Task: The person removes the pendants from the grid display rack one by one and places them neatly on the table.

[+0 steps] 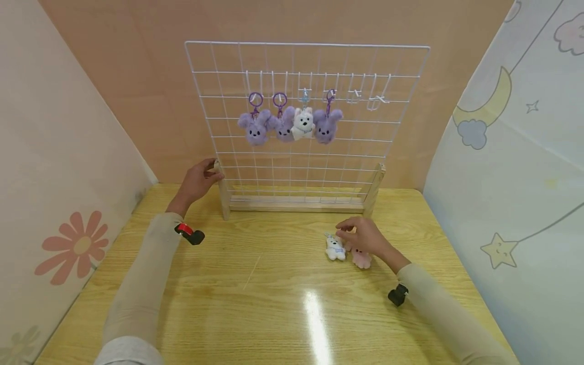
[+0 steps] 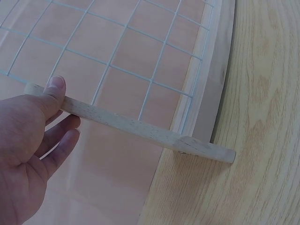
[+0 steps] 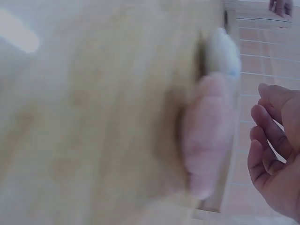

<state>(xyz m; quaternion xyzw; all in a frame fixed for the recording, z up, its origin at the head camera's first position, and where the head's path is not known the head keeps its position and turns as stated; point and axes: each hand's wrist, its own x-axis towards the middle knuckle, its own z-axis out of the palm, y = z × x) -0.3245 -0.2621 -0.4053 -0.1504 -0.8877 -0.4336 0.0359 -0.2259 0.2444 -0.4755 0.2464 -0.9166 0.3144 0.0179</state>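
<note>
My left hand holds the top of the left wooden upright of a wire grid stand. In the left wrist view its thumb lies over the upright, with the fingers on the other side. Over two plush keychains on the table, my right hand hovers with loosely bent fingers and nothing between them. A white dog keychain lies face up to the left of a pink plush keychain, which the hand partly hides. The right wrist view shows the pink plush blurred, apart from the fingers.
On the white wire grid hang purple plush keychains and a white dog keychain. White hooks are at its right. The wooden table meets patterned walls on both sides.
</note>
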